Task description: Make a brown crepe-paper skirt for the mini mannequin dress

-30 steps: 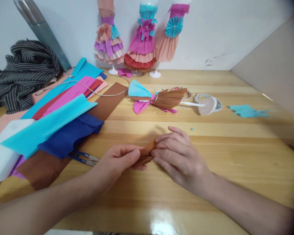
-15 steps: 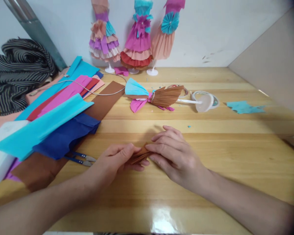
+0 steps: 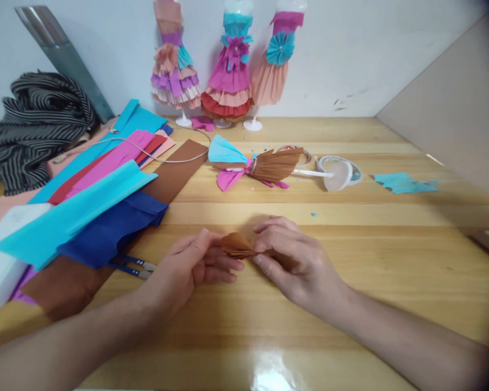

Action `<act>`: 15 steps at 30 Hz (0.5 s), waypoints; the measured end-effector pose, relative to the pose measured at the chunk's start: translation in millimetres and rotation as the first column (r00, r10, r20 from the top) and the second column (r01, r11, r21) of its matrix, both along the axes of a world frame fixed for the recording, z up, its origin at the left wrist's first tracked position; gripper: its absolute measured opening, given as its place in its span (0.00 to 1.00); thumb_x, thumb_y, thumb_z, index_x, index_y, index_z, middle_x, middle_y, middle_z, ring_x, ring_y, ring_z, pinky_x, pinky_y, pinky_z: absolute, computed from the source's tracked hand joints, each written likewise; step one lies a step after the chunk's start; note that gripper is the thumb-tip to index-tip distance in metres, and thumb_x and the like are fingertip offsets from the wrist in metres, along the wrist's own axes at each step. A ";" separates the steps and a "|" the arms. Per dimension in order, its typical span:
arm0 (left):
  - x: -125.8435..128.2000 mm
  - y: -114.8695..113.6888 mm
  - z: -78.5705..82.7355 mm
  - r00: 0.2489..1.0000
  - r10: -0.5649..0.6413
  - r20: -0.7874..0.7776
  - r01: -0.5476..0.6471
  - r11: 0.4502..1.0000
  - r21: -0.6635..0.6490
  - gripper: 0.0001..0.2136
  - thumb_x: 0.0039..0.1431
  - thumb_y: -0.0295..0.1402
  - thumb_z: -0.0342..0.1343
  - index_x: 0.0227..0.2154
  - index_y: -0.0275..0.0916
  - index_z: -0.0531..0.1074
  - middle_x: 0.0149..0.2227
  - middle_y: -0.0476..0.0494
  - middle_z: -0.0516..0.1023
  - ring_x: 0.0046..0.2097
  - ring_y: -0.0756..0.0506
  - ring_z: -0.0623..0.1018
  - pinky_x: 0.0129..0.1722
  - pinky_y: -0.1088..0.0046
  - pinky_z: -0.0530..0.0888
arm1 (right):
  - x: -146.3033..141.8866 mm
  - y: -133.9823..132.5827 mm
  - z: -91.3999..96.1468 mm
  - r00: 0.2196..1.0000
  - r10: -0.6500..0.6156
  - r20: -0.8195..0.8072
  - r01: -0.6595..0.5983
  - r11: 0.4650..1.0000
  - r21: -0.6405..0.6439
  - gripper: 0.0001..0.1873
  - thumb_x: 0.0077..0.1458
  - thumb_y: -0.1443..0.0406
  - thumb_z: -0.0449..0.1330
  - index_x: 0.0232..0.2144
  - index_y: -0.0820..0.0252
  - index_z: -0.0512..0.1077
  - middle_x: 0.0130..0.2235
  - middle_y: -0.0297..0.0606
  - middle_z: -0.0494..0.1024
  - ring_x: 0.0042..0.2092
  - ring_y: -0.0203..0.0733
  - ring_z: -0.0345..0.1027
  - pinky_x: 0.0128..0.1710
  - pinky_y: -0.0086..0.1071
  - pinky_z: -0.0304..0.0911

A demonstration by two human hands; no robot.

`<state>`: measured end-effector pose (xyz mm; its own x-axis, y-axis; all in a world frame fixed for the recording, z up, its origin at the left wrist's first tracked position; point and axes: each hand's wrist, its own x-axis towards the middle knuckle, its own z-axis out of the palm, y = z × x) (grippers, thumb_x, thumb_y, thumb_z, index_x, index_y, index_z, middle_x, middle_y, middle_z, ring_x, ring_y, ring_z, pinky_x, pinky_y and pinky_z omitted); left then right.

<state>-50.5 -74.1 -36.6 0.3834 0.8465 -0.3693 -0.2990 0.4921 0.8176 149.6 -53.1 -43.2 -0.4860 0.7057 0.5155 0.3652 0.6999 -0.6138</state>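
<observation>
Pleated brown paper (image 3: 236,244) held above the worktop (image 3: 309,336), between the two hands. Right hand (image 3: 303,263) pinches its gathered end, thumb against fingers; left hand (image 3: 187,263) loosely spread, cupped by the fanned end, contact unclear. Snips (image 3: 140,268) lie just beside left wrist, handles partly under dark blue paper (image 3: 114,231). Further left, overlapping sheets: turquoise paper (image 3: 73,214) over a white box (image 3: 8,244), brown strip (image 3: 183,165) beneath the heap, grey cord (image 3: 179,161) across it. Striped cloth (image 3: 41,130) behind. Beyond the hands, a paper bow (image 3: 275,165) lies between them and three paper dresses (image 3: 230,70) by the wall. Turquoise scrap (image 3: 405,183) well apart, far right.
</observation>
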 end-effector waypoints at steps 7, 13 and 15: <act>0.4 -4.5 0.4 0.874 0.097 -0.476 0.194 0.829 0.525 0.25 0.53 0.31 0.59 0.54 0.39 0.62 0.53 0.35 0.72 0.54 0.39 0.73 0.50 0.58 0.72 | -1.3 -0.5 -1.5 0.996 0.006 0.089 -0.013 0.997 0.073 0.06 0.54 0.73 0.56 0.30 0.59 0.68 0.28 0.36 0.73 0.37 0.41 0.66 0.44 0.41 0.62; 0.2 -8.9 2.2 0.493 0.605 -0.625 0.690 0.165 0.705 0.24 0.55 0.37 0.59 0.52 0.32 0.63 0.53 0.32 0.71 0.60 0.34 0.62 0.57 0.50 0.62 | -6.3 -9.1 -2.9 0.963 -0.083 0.256 0.004 0.956 0.293 0.08 0.56 0.73 0.54 0.28 0.61 0.71 0.28 0.37 0.75 0.40 0.42 0.67 0.55 0.50 0.52; 3.3 -8.1 0.2 0.405 0.678 -0.613 0.748 0.140 0.649 0.17 0.58 0.36 0.55 0.47 0.31 0.68 0.44 0.35 0.77 0.56 0.34 0.67 0.57 0.48 0.62 | -9.2 -12.1 -3.1 0.962 -0.086 0.258 0.000 0.948 0.319 0.09 0.57 0.74 0.54 0.28 0.61 0.71 0.27 0.36 0.76 0.40 0.42 0.67 0.57 0.50 0.50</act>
